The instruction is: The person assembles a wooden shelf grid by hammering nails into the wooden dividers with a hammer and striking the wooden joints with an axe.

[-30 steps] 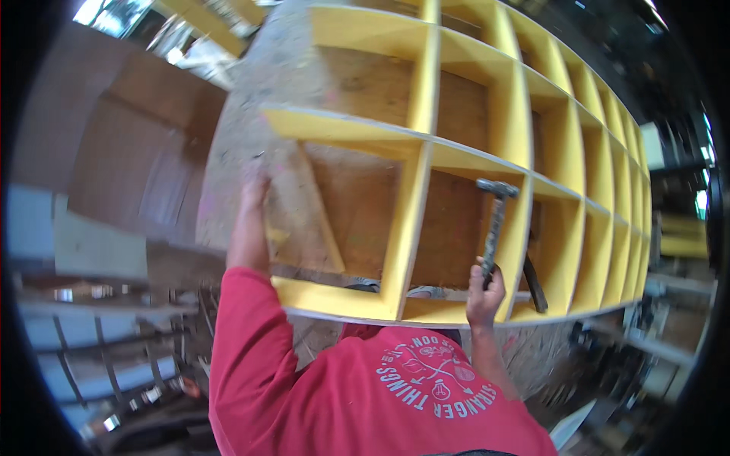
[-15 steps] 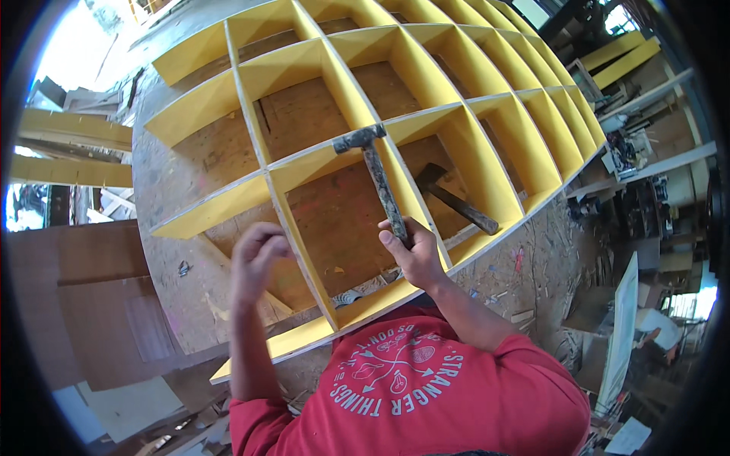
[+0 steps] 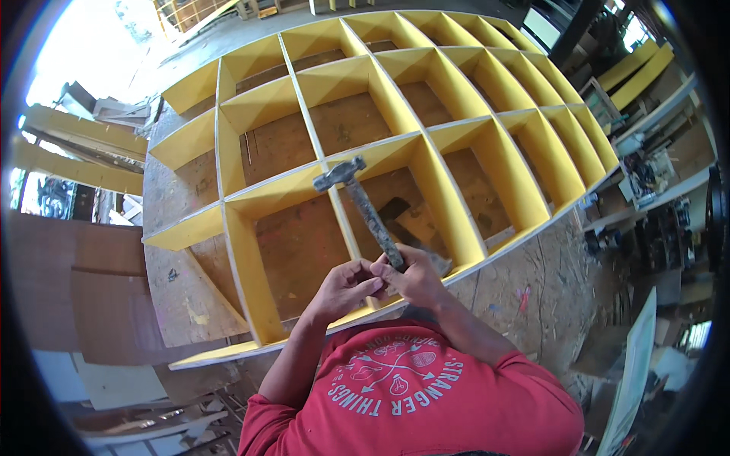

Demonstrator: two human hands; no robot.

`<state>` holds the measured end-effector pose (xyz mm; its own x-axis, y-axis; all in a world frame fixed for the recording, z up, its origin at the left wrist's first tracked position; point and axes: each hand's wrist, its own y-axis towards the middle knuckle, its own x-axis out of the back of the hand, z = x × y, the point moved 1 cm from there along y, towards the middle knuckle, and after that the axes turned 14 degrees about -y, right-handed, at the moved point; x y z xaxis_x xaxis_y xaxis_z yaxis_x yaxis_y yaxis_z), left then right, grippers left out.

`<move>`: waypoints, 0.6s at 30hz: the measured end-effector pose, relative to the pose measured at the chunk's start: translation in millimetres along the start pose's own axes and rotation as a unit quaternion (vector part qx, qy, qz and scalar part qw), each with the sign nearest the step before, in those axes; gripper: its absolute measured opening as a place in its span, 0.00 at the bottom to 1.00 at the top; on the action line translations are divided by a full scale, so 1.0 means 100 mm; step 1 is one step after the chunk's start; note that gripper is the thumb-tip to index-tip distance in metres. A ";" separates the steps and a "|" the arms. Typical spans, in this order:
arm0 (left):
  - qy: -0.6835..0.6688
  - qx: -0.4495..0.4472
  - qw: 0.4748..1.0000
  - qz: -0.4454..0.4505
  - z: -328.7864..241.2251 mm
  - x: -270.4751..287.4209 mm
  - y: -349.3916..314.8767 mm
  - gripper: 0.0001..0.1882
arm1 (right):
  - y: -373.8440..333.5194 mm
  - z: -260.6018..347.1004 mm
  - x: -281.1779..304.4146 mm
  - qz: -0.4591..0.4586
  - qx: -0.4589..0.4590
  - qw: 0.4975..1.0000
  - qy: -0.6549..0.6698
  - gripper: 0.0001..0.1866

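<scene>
Clutter (image 3: 646,178) lines the right. Left hand (image 3: 344,292) pinches, contents unclear, against the right hand (image 3: 416,280), which grips the hammer (image 3: 369,216) over the near side of the grid (image 3: 255,285). Seemingly a preparing step; striking would call for parting the hands

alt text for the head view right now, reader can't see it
The right hand grips a hammer, left hand close beside it, above a yellow grid frame on a stained worktable. A red top shows below.

Daylight (image 3: 84,49) floods in beyond and left of the fingers (image 3: 356,271); brown boards (image 3: 114,311) (one overlapping another) flank their left, a littered floor (image 3: 551,266) and pale panel (image 3: 630,376) their right.
</scene>
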<state>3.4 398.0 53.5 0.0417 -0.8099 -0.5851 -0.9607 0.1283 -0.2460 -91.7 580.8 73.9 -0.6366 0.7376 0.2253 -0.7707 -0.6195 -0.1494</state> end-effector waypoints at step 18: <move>-0.356 -0.131 0.880 -0.285 1.13 -0.78 0.67 0.06 | 0.91 -0.64 1.69 0.103 0.012 0.874 -0.474 0.19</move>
<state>-33.7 534.0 -4.6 0.6092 -0.1247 -0.7832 -0.7547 -0.3946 -0.5242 -270.9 666.7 36.6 -0.4427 0.0612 0.8946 -0.6344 -0.7264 -0.2642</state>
